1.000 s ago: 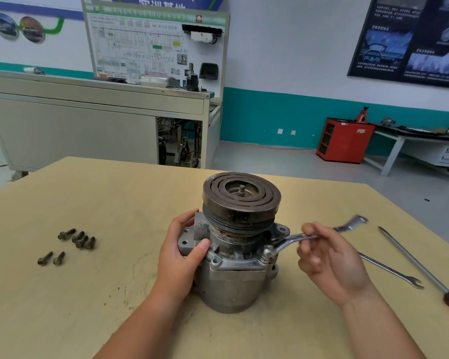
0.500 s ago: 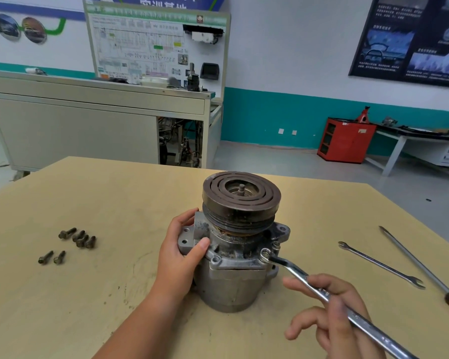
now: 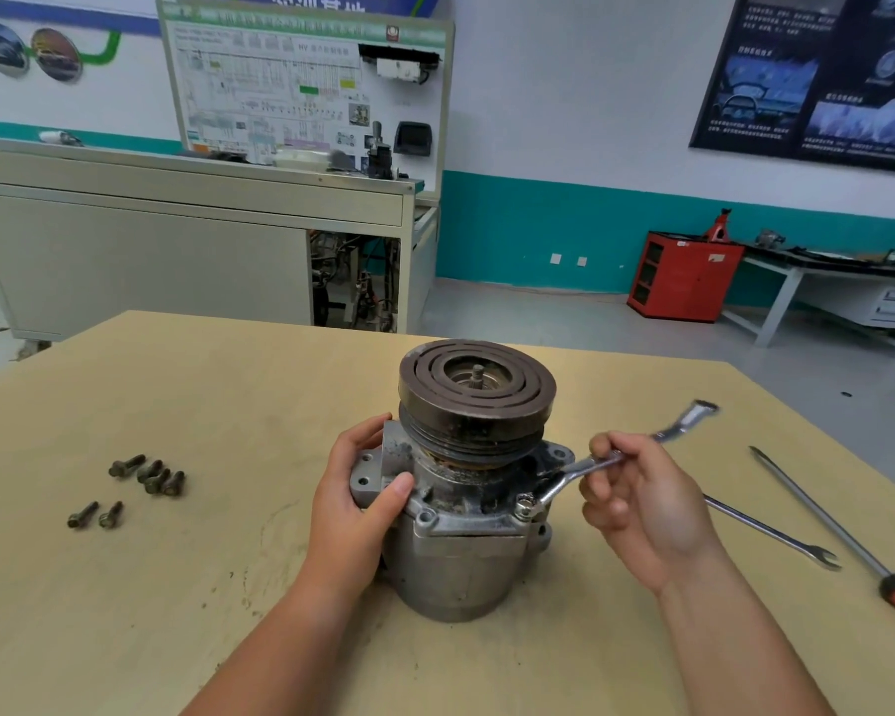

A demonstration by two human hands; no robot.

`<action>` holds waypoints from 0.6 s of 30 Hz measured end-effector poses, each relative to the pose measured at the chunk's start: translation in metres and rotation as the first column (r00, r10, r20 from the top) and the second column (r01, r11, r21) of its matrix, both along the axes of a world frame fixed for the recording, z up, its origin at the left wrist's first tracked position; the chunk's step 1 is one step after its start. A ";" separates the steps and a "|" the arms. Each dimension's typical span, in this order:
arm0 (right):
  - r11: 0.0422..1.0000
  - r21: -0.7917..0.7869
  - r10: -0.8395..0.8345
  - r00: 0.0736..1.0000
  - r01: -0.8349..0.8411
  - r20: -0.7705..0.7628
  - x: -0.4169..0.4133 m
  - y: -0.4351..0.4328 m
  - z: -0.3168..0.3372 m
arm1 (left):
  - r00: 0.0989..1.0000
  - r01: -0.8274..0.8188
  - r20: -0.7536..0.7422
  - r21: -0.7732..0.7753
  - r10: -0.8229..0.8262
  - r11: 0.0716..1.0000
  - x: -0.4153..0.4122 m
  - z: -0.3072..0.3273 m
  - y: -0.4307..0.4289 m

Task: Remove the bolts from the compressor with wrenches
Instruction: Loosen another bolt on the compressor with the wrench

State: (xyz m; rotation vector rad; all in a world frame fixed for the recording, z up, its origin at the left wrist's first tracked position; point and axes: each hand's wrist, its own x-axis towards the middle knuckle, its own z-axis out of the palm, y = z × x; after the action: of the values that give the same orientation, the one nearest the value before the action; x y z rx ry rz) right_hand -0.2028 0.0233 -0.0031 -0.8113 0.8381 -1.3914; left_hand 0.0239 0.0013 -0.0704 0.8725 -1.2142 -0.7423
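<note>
- Right fingers (image 3: 603, 453): curled round the handle of the wrench (image 3: 569, 475), gripping it about mid-length.
- Right hand (image 3: 641, 503): to the right of the compressor (image 3: 466, 560). Half a second ago it was nearer the person.
- Wrench: head seated on a bolt (image 3: 524, 506) at the compressor's front-right flange. The handle now slants away to the right, as it did a second ago, so one back-and-forth swing is complete.
- Bolt: still in the flange. Judged mid-loosening, with more swings needed.
- Left hand (image 3: 357, 503): fingers and thumb wrapped on the compressor's left side, unchanged, bracing it.
- Compressor: upright on the table (image 3: 177, 586), pulley uppermost, unmoved.
- Six loose bolts (image 3: 148, 475): well left of the compressor.
- Spare wrench (image 3: 771, 532) and screwdriver (image 3: 822, 514): to the compressor's right, untouched.
</note>
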 end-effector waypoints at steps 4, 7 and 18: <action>0.971 -0.101 -0.195 0.963 0.216 0.184 0.007 0.049 -0.013 | 1.000 -0.015 0.016 -0.001 0.015 1.000 -0.001 0.002 0.000; 0.956 -0.187 -0.216 0.973 0.227 0.074 0.018 0.078 -0.022 | 1.000 -0.019 0.010 -0.002 0.019 1.000 -0.002 0.002 0.001; 0.809 -0.499 -0.504 0.804 0.310 -0.317 0.044 0.088 -0.029 | 1.000 -0.021 0.007 0.006 0.021 1.000 -0.002 0.004 0.002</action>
State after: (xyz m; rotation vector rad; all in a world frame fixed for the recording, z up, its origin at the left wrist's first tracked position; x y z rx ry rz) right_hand -0.1584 0.1109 -0.0322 -1.3785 1.1274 -1.8628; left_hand 0.0219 0.0030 -0.0667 0.8926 -1.2079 -0.7271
